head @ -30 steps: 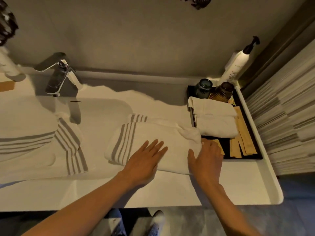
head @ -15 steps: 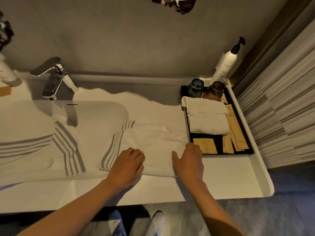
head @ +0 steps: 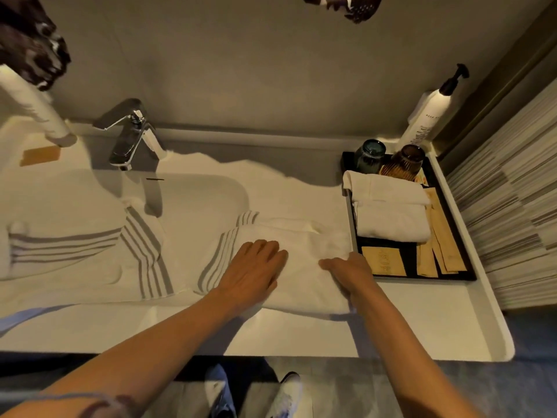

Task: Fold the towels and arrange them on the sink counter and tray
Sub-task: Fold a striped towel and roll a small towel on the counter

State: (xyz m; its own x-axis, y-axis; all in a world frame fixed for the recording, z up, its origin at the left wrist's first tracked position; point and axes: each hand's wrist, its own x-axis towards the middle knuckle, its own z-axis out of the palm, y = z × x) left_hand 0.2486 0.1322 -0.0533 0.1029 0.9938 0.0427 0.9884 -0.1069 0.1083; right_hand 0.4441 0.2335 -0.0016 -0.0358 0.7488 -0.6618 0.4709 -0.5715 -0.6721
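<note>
A folded white towel with grey stripes (head: 301,245) lies on the sink counter (head: 422,321), between the basin and the black tray (head: 446,276). My left hand (head: 256,267) lies flat on its left half, fingers straight. My right hand (head: 349,270) rests on the towel's right part beside the tray's near left corner; its fingers are partly hidden. On the tray lie two folded plain white towels (head: 391,212). Another striped towel (head: 75,245) lies loosely spread over the basin at the left.
A chrome tap (head: 132,134) stands behind the basin. The tray also holds two dark glass cups (head: 388,158) and paper sachets (head: 434,257). A pump bottle (head: 428,116) stands in the back right corner. A striped wall panel runs along the right.
The left hand's fingers went from curled half a second ago to flat on the towel. The right hand stays at the towel's right end. The camera view has shifted.
</note>
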